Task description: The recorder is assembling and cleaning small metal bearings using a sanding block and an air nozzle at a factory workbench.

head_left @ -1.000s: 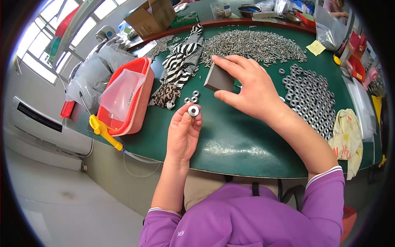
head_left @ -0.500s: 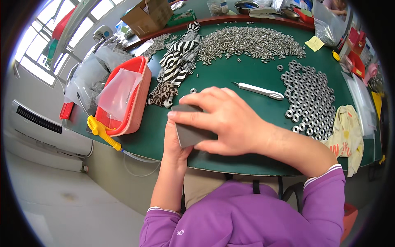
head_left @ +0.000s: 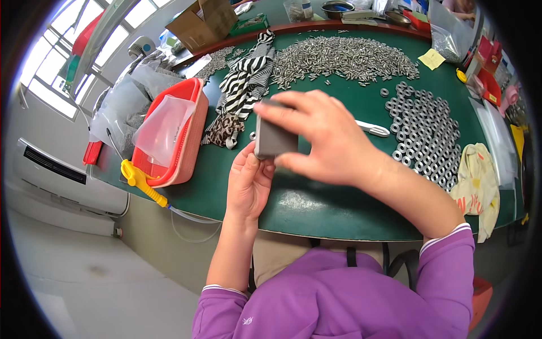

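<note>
Flat dark grey rectangular block [head_left: 275, 137], gripped at its edges by the right hand [head_left: 327, 138], is pressed down onto the upturned left hand [head_left: 248, 183] just above the green counter [head_left: 316, 206]; the left fingers [head_left: 244, 160] curl half-open beneath it, their contents hidden. Judging by this, a pressing step is under way, calling for steady, square pressure. Behind lie a white pen-like tool [head_left: 372, 129], rows of metal washers [head_left: 420, 133], a heap of small metal pins [head_left: 344, 56] and a red plastic basket [head_left: 180, 135].
</note>
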A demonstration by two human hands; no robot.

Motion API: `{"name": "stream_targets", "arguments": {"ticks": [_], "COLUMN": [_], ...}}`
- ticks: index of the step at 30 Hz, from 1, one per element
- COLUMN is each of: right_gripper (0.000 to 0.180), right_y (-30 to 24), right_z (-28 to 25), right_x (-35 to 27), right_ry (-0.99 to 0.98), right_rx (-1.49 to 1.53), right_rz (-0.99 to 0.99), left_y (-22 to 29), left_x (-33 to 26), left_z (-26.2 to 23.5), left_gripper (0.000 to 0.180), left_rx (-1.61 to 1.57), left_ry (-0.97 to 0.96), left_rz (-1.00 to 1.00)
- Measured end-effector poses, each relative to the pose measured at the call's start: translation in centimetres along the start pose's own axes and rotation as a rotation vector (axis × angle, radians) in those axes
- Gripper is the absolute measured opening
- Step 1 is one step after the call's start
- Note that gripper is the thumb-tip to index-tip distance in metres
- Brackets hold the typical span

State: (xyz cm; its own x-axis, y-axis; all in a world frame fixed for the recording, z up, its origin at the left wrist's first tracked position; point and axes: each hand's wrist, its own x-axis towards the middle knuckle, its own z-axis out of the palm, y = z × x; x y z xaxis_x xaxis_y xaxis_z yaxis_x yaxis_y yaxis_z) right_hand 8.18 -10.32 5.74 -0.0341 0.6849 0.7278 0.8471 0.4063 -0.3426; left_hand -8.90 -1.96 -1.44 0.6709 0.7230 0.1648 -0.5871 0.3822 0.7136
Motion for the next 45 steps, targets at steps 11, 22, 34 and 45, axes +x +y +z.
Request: {"name": "stream_targets", "arguments": {"ticks": [11,22,34,45], "right_gripper": [0.065,0.056,0.053,0.062], "right_y": [1.5,-1.8,-2.1,0.8], "right_z": [-0.9,0.8,0.8,-0.2], "right_x": [0.6,-1.1,-1.3,0.0], "right_ry": [0.0,-0.101,-0.139,-0.008], "right_rx": [0.004,0.076,0.092,-0.122], "right_rz": [0.06,-0.081,-0.13,0.08], "left_y": [0.0,0.0,0.2,0.2], "left_x": [0.3,-0.3,-0.5,0.3], "left_z": [0.1,0.5,1.7,-0.5], "left_gripper": [0.027,0.034,0.042,0.024], "left_rx": [-0.095,0.024,-0.098,-0.105], "left_ry": [-0.028,-0.029,0.023,-0.142], "left_rz": [0.002,-0.058,-0.117,-0.045]}}
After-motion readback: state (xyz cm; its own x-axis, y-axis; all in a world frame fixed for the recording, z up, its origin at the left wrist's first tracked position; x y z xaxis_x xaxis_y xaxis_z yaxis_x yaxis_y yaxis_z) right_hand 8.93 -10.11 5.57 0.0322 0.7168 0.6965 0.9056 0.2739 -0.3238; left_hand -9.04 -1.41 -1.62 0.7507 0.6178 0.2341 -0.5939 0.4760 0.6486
